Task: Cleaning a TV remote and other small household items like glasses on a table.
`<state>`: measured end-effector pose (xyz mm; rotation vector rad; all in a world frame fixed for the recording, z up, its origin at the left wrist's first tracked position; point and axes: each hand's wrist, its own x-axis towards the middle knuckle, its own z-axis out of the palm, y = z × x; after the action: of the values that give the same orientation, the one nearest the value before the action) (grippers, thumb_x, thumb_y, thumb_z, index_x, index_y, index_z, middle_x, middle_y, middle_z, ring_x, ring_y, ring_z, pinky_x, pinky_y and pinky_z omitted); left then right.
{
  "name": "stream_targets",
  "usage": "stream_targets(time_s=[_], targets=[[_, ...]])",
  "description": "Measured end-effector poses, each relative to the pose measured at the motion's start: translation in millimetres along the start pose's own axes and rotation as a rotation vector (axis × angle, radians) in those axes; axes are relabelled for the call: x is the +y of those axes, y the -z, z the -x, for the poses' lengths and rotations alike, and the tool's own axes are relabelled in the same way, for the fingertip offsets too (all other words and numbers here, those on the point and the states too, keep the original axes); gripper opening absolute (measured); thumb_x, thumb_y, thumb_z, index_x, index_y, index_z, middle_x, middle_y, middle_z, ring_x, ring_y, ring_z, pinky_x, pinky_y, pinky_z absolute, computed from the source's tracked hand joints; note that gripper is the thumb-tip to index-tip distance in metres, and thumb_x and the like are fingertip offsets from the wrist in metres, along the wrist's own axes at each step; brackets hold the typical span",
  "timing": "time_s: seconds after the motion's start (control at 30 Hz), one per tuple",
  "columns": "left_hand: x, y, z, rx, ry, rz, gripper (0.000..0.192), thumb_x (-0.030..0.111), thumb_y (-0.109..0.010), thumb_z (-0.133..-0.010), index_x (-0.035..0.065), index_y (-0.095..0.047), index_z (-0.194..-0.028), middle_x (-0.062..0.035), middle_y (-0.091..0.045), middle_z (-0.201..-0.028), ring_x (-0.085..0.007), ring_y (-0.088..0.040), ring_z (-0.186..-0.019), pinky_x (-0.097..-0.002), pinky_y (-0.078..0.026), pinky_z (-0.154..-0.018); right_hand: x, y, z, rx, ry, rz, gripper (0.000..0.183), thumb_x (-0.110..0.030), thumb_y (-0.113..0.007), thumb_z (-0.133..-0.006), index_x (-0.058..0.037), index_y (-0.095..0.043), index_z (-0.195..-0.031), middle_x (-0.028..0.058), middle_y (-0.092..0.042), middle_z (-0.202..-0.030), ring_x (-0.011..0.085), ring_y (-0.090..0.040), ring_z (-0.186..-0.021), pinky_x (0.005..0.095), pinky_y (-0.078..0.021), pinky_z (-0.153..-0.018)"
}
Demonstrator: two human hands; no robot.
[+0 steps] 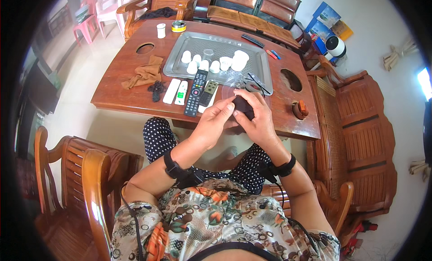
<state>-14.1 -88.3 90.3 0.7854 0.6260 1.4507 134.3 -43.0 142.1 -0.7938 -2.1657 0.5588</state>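
My left hand [216, 116] and my right hand [258, 117] meet over the near edge of the wooden table. Between them is a small dark, soft-looking bundle [243, 107], perhaps cloth. The fingers of my right hand curl around it. My left thumb and forefinger pinch together at its left edge; what they grip there is too small to tell. Just beyond my hands lie a pair of dark-framed eyeglasses [258, 83] and a clear plastic container [233, 81]. A black remote control [195, 94] lies left of my hands, beside a smaller dark remote [208, 93].
A metal tea tray [175, 55] holds several white cups [214, 66]. A brown cloth [145, 74], a spool of white thread [161, 30] and a yellow-banded tin [178, 26] lie on the table [114, 89]. Right, a cup-like holder [299, 110] sits near the edge. Wooden chairs [96, 180] flank me.
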Motion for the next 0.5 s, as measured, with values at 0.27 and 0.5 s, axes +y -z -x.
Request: stream_targets(time_s=[0.27,0.5], targets=[[-4,3,-1,-0.054,-0.048,-0.201,0.038,0.001,-0.059,-0.093,0.0014,-0.055,-0.131,-0.0029,-0.062,-0.114,-0.0119,-0.061,-0.099,-0.0276,-0.056,-0.084,23,0,-1,0.070,-0.332,-0.367,0.023,-0.014,-0.062,-0.088,0.0013,-0.063,-0.106,0.0082,-0.065,-0.095,0.0120,-0.059,-0.088,0.0284,-0.0494,-0.079],[1,11,-4,0.188,0.064,0.174,0.028,0.005,-0.056,-0.095,0.0047,-0.059,-0.123,-0.0027,-0.064,-0.107,-0.0123,-0.063,-0.096,-0.0264,-0.056,-0.078,14,-12,3,-0.066,-0.091,-0.221,0.061,-0.010,-0.069,-0.079,-0.0043,-0.048,-0.137,0.0155,-0.057,-0.127,0.0259,-0.055,-0.117,0.0353,-0.0412,-0.101]])
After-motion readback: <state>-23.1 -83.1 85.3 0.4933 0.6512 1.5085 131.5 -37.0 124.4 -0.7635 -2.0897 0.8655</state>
